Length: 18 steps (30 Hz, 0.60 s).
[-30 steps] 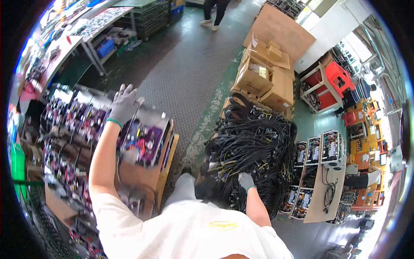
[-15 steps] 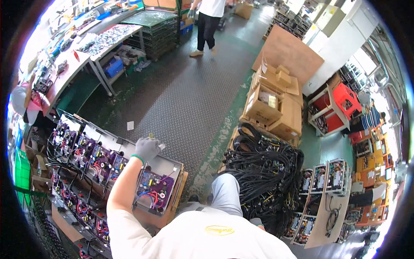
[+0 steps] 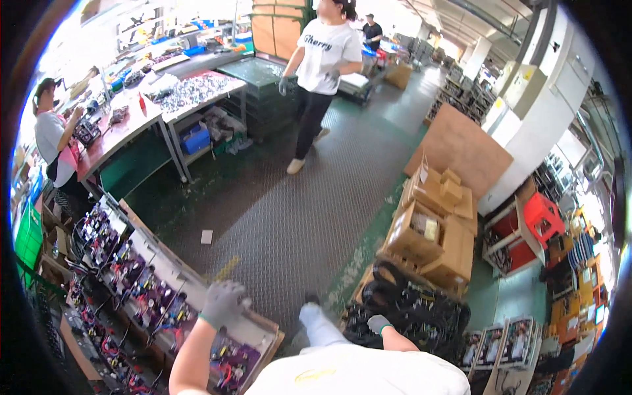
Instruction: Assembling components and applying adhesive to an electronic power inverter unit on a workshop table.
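Observation:
My left hand (image 3: 224, 304), in a grey glove, is over the far rim of a row of open metal trays. Its fingers look bent but smeared, and I cannot tell if it grips the rim or holds anything. Below it lies the nearest tray's purple circuit board (image 3: 230, 359) with red and blue wires. A blurred yellowish strip (image 3: 227, 268) shows just beyond the fingers; whether it touches them is unclear. My right hand (image 3: 378, 323), also grey-gloved, hangs in front of a heap of black cables (image 3: 415, 306). Its fingers are too small and blurred to read.
More purple boards (image 3: 141, 283) line the left. Cardboard boxes (image 3: 415, 230) and a wooden board (image 3: 457, 148) stand right. Ahead on the patterned metal floor (image 3: 283, 217) a person (image 3: 322, 72) in white and black walks. Another person (image 3: 56, 138) works at the left bench (image 3: 115, 141).
The view has tilted up. My right hand has come into sight before the cables. My left hand stays over the tray rim. The person ahead is closer.

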Each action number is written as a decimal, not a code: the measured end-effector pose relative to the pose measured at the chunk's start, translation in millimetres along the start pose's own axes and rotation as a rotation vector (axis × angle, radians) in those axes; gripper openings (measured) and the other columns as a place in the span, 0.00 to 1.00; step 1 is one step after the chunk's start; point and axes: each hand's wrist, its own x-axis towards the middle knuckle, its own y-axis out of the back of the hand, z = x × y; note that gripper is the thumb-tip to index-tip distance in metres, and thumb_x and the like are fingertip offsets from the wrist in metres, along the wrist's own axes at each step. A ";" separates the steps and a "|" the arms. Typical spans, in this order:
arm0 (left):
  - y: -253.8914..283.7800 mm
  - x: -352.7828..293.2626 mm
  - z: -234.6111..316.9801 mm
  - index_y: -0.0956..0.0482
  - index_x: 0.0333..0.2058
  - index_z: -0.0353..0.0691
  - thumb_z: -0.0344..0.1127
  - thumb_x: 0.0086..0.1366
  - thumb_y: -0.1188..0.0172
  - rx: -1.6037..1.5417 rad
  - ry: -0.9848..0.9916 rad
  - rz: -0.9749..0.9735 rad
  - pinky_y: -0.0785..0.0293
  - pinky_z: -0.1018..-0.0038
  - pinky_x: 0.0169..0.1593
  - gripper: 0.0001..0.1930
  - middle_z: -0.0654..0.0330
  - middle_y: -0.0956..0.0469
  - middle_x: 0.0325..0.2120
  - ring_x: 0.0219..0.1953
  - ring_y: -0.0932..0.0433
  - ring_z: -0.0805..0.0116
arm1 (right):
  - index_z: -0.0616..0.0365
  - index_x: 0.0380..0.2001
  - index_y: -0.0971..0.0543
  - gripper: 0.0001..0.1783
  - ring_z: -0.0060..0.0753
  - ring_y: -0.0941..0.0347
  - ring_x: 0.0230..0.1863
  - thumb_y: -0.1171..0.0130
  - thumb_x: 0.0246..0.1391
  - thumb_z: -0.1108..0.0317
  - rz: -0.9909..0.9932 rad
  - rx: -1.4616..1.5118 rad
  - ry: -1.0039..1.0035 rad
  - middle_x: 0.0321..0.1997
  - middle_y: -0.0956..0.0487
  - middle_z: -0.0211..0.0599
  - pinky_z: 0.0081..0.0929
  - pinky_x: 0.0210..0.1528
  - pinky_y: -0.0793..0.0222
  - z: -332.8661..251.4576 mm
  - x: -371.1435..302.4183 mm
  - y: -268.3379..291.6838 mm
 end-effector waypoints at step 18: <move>14.0 52.2 8.5 0.16 0.33 0.42 0.47 0.58 0.43 -0.192 0.902 -0.514 0.26 0.60 0.40 0.15 0.54 0.19 0.32 0.37 0.21 0.53 | 0.58 0.30 0.22 0.12 0.35 0.25 0.23 0.55 0.60 0.67 -0.152 0.128 0.103 0.29 0.20 0.37 0.34 0.25 0.30 214.8 291.1 179.5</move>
